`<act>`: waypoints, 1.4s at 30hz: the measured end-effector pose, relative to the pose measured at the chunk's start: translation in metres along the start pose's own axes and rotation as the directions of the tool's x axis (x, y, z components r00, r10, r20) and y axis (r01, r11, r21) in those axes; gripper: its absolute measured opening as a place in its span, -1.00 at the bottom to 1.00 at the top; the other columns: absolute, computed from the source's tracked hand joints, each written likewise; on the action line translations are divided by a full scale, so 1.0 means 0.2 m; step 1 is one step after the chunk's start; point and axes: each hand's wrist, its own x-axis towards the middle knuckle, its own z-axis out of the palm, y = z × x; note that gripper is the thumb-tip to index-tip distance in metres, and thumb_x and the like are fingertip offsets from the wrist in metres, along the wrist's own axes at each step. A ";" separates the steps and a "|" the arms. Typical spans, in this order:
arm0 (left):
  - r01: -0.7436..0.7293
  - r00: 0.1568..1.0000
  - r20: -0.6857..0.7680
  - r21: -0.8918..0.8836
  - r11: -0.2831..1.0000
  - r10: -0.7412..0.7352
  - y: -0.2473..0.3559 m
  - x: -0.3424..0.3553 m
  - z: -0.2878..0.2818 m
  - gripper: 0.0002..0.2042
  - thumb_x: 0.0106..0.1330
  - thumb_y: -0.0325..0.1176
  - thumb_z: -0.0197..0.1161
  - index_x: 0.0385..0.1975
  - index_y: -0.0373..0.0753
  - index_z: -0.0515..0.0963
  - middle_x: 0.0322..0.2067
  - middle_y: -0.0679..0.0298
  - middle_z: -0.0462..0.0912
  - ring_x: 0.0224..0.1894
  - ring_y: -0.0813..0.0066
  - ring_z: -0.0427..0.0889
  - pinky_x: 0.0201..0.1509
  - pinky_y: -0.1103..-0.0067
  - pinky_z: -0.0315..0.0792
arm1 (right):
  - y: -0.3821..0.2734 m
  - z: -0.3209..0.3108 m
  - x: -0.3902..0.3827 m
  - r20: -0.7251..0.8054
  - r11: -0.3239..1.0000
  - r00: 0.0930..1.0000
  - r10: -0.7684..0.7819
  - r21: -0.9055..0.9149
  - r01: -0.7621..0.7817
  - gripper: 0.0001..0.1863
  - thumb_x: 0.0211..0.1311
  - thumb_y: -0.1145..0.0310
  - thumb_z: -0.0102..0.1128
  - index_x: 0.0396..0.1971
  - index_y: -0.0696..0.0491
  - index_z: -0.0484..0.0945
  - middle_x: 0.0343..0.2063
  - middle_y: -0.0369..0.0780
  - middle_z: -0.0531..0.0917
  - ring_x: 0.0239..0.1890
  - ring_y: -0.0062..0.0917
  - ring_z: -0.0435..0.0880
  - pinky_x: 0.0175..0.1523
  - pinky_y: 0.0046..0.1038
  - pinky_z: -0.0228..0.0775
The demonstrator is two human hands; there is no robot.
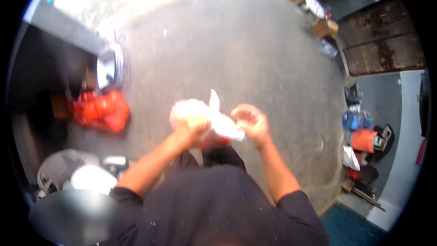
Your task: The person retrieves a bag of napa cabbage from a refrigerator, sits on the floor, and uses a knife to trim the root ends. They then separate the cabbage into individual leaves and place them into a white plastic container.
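Note:
A white plastic bag (221, 123) with pinkish-red patches hangs in front of my body, at the middle of the head view. My left hand (193, 125) is closed round its gathered upper part. One loose white end of the bag stands up, and another stretches to the right. Just right of that end is my right hand (253, 122), fingers curled but apart from the thumb. Its thumb lies close to the bag's edge; blur hides whether they touch. What the bag contains cannot be made out.
Grey concrete floor (255, 45) spreads ahead. On the left lie a red plastic bag (107, 109) and a grey rounded object (61, 168). Along the right wall stand a blue water bottle (355, 120), an orange bag (363, 140) and other clutter. A cardboard box (324, 28) sits farther off.

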 end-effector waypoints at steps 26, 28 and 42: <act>0.220 0.969 0.160 -0.212 0.952 -0.188 -1.63 3.67 0.06 -0.88 0.18 -0.38 0.19 -0.32 -0.22 0.53 -0.56 0.04 0.55 -0.46 0.06 0.55 -0.34 0.30 0.44 | -1.42 -1.27 3.19 -0.377 0.927 0.924 -0.070 -0.367 -0.079 -0.92 -0.07 0.49 0.28 -0.57 0.11 0.54 -0.62 -0.39 0.57 -0.50 -0.76 0.48 -0.34 -0.61 0.36; 0.131 0.991 0.057 -0.308 0.942 -0.120 -1.78 3.91 0.18 -0.89 0.18 -0.43 0.18 -0.31 -0.24 0.55 -0.55 0.05 0.56 -0.47 0.12 0.56 -0.30 0.36 0.47 | -1.45 -1.44 3.42 -0.358 0.902 0.927 -0.110 -0.429 -0.058 -0.92 -0.02 0.54 0.27 -0.56 0.12 0.53 -0.62 -0.38 0.57 -0.53 -0.77 0.49 -0.39 -0.64 0.38; 0.459 0.885 0.196 -0.526 0.716 -0.423 -2.65 5.92 0.58 -0.76 0.32 -0.24 0.08 -0.33 -0.29 0.58 -0.42 0.35 0.58 -0.39 0.63 0.49 -0.23 0.64 0.39 | -1.99 -2.36 5.07 -0.720 0.988 0.694 -0.030 -0.125 -0.087 -0.82 -0.16 0.57 0.34 -0.69 0.09 0.46 -0.64 -0.33 0.57 -0.56 -0.74 0.47 -0.43 -0.56 0.39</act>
